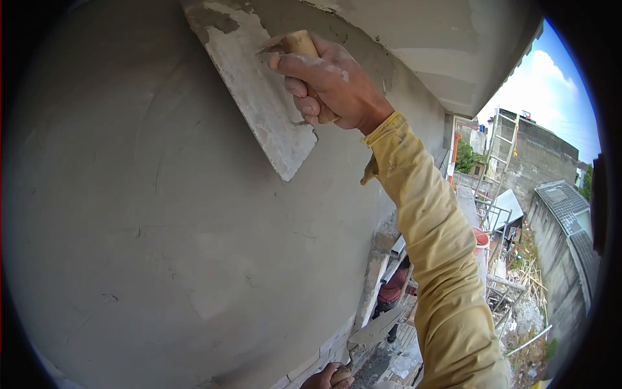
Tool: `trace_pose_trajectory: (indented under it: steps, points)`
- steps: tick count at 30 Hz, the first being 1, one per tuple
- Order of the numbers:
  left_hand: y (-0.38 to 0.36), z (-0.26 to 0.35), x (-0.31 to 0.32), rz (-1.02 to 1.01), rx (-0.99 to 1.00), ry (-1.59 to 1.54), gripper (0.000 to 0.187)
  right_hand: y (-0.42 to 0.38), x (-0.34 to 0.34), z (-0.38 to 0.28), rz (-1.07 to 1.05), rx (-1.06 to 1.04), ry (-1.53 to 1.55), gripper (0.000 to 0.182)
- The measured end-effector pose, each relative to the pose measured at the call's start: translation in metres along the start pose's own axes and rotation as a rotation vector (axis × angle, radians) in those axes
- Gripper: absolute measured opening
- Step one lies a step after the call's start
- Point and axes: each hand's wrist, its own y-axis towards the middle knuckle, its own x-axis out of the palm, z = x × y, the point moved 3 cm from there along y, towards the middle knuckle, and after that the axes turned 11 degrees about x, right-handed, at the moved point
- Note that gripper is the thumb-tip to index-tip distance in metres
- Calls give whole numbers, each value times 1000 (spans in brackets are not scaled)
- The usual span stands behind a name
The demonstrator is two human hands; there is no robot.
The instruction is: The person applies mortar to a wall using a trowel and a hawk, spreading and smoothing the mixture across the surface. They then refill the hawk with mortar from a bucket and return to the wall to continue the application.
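My right hand (pixel 334 81) is wrapped round the wooden handle of a plastering trowel (pixel 259 97). The trowel's long, plaster-smeared blade lies against the upper part of a grey plastered wall (pixel 162 214), just below the overhang. Low in the view, my left hand (pixel 327 377) is closed on the handle of a second, smaller trowel (pixel 377 329), whose grey blade points up and to the right. Part of this hand is cut off by the bottom edge. A yellow sleeve (pixel 434 214) covers my right forearm.
A concrete overhang (pixel 447 52) runs above the wall. Below, a person in a dark red top (pixel 392 288) is partly hidden behind my arm. To the right are a ladder (pixel 502 149), a red bucket (pixel 481 240), scattered debris (pixel 528 311) and a boundary wall (pixel 557 246).
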Motion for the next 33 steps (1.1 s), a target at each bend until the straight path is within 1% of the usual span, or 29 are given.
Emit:
trace_pose_trajectory:
  steps: [1, 2, 4, 5, 7, 8, 10, 11, 13, 15, 17, 19, 21, 23, 25, 26, 27, 28, 29, 31, 32, 33]
  points:
    - [0, 4, -3, 6, 5, 43, 53, -3, 9, -5, -7, -54, -102, 33]
    - [-4, 8, -6, 19, 5, 48, 53, -7, 20, -8, -14, -65, -98, 33]
    - [-6, 10, -8, 20, -23, 88, 57, -18, 29, -8, 167, -108, -270, 34]
    - [-2, 9, -6, 6, -14, 82, 60, -17, 25, -3, 164, -114, -265, 34]
    - [-2, 13, -8, 5, -5, 67, 60, -10, 14, 7, 439, -182, -227, 32]
    - [-2, 15, -9, -1, 10, 50, 60, -6, 10, 9, 439, -184, -222, 32]
    - [-2, 3, -6, -28, -9, 54, 60, 3, -5, 15, 462, -124, -68, 32]
    - [-1, 0, -6, -56, -24, 52, 60, 8, -11, 18, 461, -125, -66, 32]
    - [1, -1, -3, -49, -15, 52, 59, 11, -30, 29, 596, -68, -126, 33]
    - [1, -2, -1, -46, -8, 50, 58, 16, -53, 42, 605, -36, -83, 33]
    - [2, -8, 3, -29, -46, 44, 57, 16, -79, 60, 616, -2, -44, 33]
    - [2, -16, 8, -42, -19, 44, 58, 15, -107, 74, 763, 63, -86, 24]
    - [5, -12, 5, -40, 11, 54, 59, -2, -112, 77, 742, 39, -28, 25]
    - [4, 0, 4, -49, -4, -22, 61, -13, -100, 78, 705, 17, 44, 27]
    - [4, 14, -2, -49, -28, 20, 62, -20, -82, 68, 527, 10, 234, 27]
    - [5, 17, -3, -72, -50, 56, 63, -17, -76, 63, 520, 6, 246, 27]
    - [4, 15, -4, -99, -101, 45, 66, -12, -68, 57, 451, 18, 282, 27]
    - [4, 11, -3, -96, -107, 48, 66, -8, -62, 52, 382, 31, 313, 28]
    - [3, 4, 0, -79, -90, 77, 66, -6, -61, 49, 377, 31, 318, 28]
    - [3, -21, 15, -27, -81, 107, 66, 4, -54, 44, 289, 52, 305, 28]
    - [3, -39, 26, 24, -38, 62, 64, 8, -45, 38, 254, 40, 319, 28]
    - [9, -53, 37, 82, 10, 20, 62, 6, -39, 33, 242, 57, 231, 28]
